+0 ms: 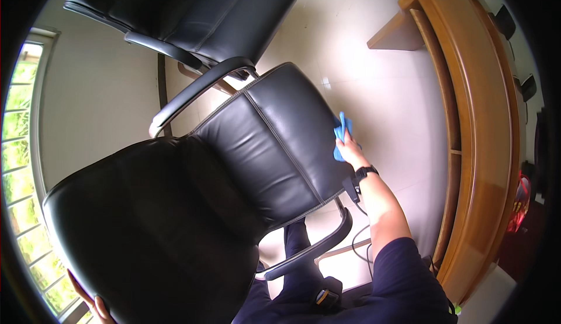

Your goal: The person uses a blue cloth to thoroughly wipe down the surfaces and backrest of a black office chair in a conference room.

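A black leather office chair (280, 148) with stitched seams and padded armrests stands before me, its tall backrest (153, 227) at the lower left. In my right hand (349, 149) is a crumpled blue cloth (340, 142), held against the front edge of the seat. My left hand (98, 308) grips the outer edge of the backrest at the bottom left; it is partly cut off by the picture's rim. A black band is on my right wrist, and a dark device with a cable is near it.
A second black leather chair (228, 13) stands behind, close to the first chair's far armrest. Along the right runs a curved wooden desk (477, 148). A barred window (22, 148) is at the left. Cables hang beside my right arm, and a red bag (520, 203) lies beyond the desk.
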Tool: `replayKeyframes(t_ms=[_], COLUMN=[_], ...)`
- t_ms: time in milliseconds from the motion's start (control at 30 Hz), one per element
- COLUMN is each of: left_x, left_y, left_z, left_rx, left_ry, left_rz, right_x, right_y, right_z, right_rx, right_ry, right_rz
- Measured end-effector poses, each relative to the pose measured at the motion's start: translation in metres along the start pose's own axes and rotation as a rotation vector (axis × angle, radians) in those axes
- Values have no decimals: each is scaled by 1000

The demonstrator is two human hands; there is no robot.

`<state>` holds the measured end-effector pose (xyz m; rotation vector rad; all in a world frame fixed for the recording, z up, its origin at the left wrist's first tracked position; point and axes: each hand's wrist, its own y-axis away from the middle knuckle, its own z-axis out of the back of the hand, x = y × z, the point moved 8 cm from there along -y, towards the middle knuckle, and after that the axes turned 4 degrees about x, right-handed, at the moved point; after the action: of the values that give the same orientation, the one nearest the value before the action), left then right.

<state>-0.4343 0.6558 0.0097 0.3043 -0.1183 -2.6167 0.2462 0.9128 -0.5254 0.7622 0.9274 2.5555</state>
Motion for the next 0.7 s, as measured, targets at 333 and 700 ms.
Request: replayKeyframes(t_ms=[333, 700], left_x=[-61, -42], left_y=[-18, -16], left_z=[0, 17], left_rx=[29, 98], left_ry=[203, 547], left_rz=[-296, -551], right_x=[109, 181], right_y=[190, 459], right_z=[30, -74], right_rx=[-33, 201], right_ry=[36, 133], right_rz=[226, 298])
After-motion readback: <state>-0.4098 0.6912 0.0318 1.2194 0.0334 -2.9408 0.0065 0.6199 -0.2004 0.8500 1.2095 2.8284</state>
